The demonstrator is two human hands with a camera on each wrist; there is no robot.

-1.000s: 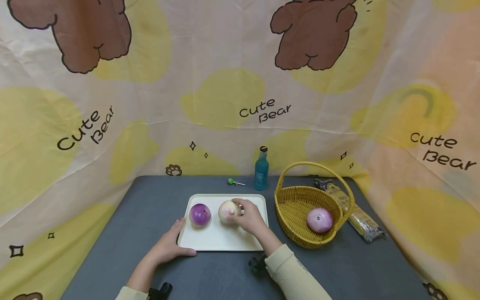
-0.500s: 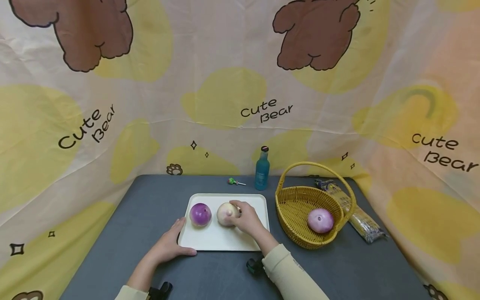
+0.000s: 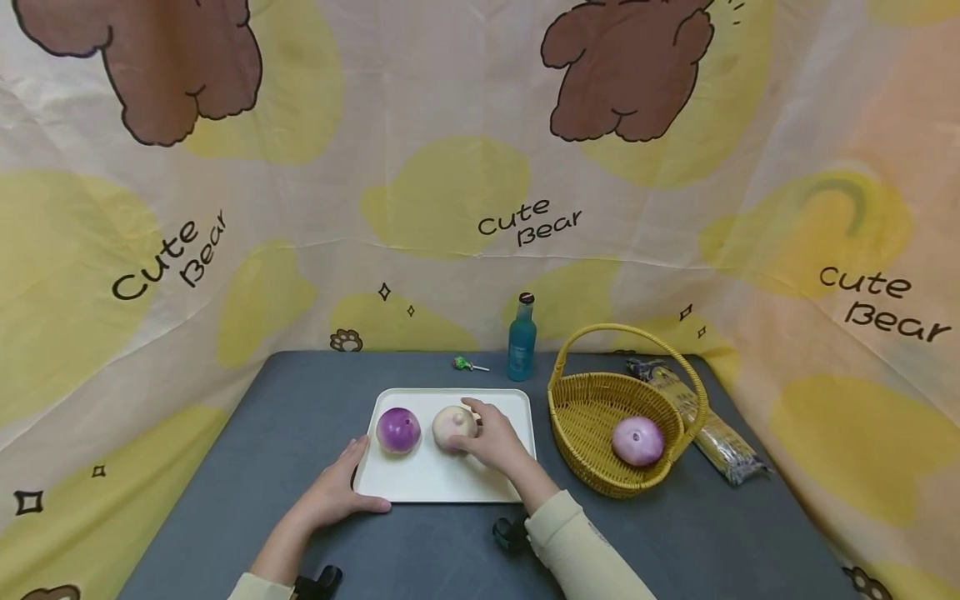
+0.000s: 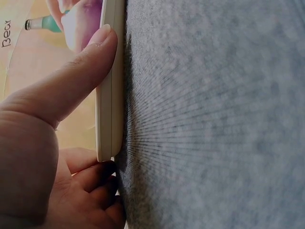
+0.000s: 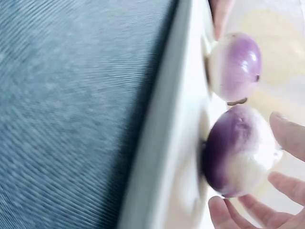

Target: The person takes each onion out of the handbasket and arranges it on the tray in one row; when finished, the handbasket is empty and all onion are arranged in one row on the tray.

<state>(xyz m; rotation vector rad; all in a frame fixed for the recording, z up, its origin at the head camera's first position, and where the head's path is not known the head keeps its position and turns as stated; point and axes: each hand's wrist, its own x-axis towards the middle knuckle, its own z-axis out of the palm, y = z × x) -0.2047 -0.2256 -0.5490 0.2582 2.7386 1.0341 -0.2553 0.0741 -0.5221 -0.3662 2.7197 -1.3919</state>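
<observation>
Two purple-and-white turnips sit on a white tray [image 3: 427,483]. The left turnip [image 3: 398,431] shows its purple side up in the head view; the right turnip [image 3: 453,430] shows its pale side and a small nub. My right hand [image 3: 491,437] is at the right turnip, thumb and fingers spread around it. In the right wrist view a gap shows between the thumb [image 5: 287,136] and this turnip [image 5: 238,152]. My left hand [image 3: 337,487] holds the tray's near left corner, thumb on the front rim [image 4: 108,109] and fingers bent along the left side.
A yellow wicker basket [image 3: 581,400] with a tall handle holds another turnip [image 3: 637,441] right of the tray. Behind it lies a clear packet [image 3: 712,429]. A blue bottle [image 3: 522,340] and a lollipop [image 3: 465,364] are at the back of the grey table [image 3: 315,392].
The right turnip has shifted slightly left on the tray, and my right hand's fingers have loosened from it. My left hand stays at the tray corner.
</observation>
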